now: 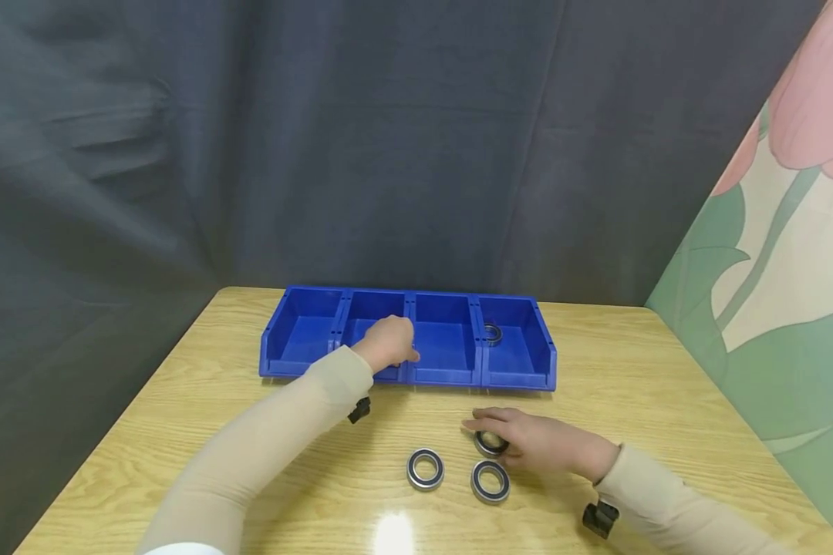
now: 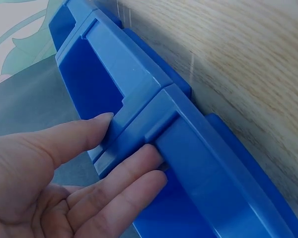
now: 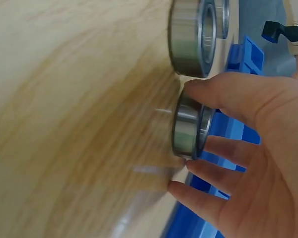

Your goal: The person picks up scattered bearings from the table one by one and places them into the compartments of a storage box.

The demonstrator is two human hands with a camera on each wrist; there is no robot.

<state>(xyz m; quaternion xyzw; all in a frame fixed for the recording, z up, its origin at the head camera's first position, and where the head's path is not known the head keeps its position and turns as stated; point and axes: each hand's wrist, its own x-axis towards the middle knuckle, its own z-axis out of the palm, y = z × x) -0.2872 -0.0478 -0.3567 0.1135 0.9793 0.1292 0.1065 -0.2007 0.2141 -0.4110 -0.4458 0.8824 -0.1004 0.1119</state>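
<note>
My left hand (image 1: 389, 341) is over the second compartment of a blue bin row (image 1: 444, 378). In the left wrist view its thumb (image 2: 92, 131) and loosely bent fingers (image 2: 139, 186) lie on opposite sides of a divider (image 2: 144, 121). A small grey glint shows by the fingertips, mostly hidden. On the table my right hand (image 1: 544, 441) has thumb and fingertips around the rim of a ball bearing (image 3: 187, 126), partly covered by the hand in the head view. Right beside it lies another bearing (image 1: 490, 498), and a third bearing (image 1: 425, 486) lies to the left.
One more bearing (image 1: 493, 327) sits in the rightmost compartment, against its left wall. Behind the wooden table (image 1: 639, 370) hangs a dark curtain (image 1: 403, 154). A wall panel with painted flowers (image 1: 791, 293) stands along the right side.
</note>
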